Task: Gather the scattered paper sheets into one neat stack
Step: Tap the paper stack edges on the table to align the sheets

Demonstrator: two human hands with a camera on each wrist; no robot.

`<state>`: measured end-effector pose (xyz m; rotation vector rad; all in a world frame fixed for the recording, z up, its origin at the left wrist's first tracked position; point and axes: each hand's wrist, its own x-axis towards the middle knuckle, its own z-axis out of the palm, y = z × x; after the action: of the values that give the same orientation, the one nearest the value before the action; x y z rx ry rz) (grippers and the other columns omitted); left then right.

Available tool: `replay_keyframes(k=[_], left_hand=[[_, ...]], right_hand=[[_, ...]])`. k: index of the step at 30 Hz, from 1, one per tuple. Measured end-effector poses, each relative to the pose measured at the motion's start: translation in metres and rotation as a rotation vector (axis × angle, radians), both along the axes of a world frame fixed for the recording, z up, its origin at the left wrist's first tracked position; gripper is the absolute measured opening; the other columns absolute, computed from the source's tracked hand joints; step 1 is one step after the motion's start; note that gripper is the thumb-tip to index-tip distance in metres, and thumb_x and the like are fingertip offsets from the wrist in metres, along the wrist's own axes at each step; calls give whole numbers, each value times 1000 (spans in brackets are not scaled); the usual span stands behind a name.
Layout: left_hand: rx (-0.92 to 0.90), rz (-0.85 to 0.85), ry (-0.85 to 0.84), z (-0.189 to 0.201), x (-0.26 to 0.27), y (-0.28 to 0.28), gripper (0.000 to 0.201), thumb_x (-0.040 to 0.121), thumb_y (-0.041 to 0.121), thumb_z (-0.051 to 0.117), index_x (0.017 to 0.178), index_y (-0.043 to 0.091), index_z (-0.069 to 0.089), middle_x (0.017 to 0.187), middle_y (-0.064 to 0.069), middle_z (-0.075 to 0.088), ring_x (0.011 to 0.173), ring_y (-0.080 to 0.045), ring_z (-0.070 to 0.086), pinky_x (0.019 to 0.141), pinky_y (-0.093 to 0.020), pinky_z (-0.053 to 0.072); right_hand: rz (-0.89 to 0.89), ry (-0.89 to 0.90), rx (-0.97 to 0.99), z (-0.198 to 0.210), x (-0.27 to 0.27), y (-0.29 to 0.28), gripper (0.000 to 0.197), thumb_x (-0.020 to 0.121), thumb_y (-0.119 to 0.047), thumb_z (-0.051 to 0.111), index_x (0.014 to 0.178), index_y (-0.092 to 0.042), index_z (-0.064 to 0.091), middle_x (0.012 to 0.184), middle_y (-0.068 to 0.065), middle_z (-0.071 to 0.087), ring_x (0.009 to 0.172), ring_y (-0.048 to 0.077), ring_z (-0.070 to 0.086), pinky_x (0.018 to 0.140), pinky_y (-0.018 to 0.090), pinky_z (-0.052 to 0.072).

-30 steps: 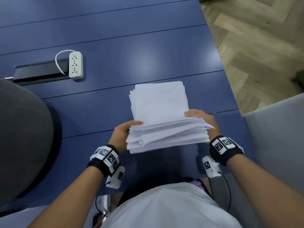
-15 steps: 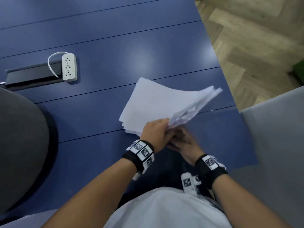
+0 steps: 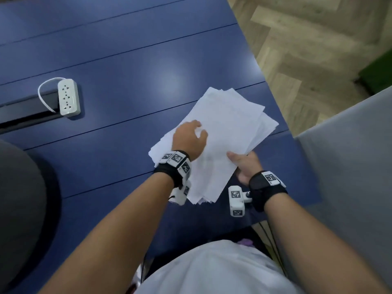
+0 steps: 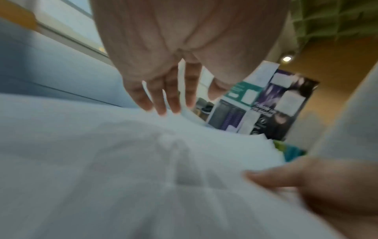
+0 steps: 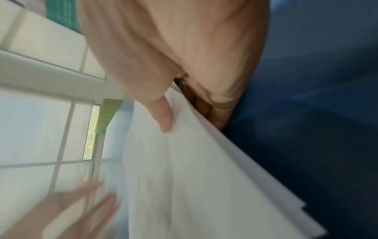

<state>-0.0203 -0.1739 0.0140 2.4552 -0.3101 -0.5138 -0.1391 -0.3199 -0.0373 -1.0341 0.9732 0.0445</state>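
Note:
A stack of white paper sheets lies slanted over the blue table near its right edge, its edges fanned and uneven. My right hand grips the stack's near right edge, thumb on top and fingers underneath. My left hand hovers over the stack's left part with its fingers straight and spread, their tips touching the top sheet. In the right wrist view the stack runs away from the thumb, layered edges showing.
A white power strip with its cord lies at the left beside a dark cable slot. A dark grey chair back is at the lower left, a grey seat at the right. Wooden floor lies beyond the table's right edge.
The stack, held upright between both hands a second ago, was turned and laid flat and slanted. My left hand let go and moved on top; my right hand took the near right edge.

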Motion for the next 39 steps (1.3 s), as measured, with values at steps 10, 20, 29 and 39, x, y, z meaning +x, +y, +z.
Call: replay_keyframes(k=[10,20,29,39], left_hand=[[-566,206,556,-16,22,78,85,60,32,86,136,10,55,123,-8,71,112,-26,69,102,-52,52],[-693,589,-12,52,-4,45,29,88,31,70,114,19,68,105,6,75,97,-11,72,84,-32,59],[-868,718,-5,49,-14,68,31,80,-3,76,104,15,67,93,7,72,83,0,71,74,-19,55],[-951,571,-61,66,-2,66,78,65,24,77,130,1,43,115,-7,63,103,-13,67,89,-33,56]], right_hand=[[439,-242,-151,52,15,-55,49,87,11,67,133,-4,57,130,16,67,121,34,64,101,50,52],[272,-437,-652,109,64,5,41,90,-1,58,119,-30,58,107,-20,70,104,4,68,95,32,55],[305,-309,-659,72,53,13,12,73,-18,66,81,-26,66,75,-21,72,76,-7,68,72,19,56],[169,-494,-646,97,66,-5,29,71,-1,74,98,-10,68,89,0,72,81,7,70,73,25,57]])
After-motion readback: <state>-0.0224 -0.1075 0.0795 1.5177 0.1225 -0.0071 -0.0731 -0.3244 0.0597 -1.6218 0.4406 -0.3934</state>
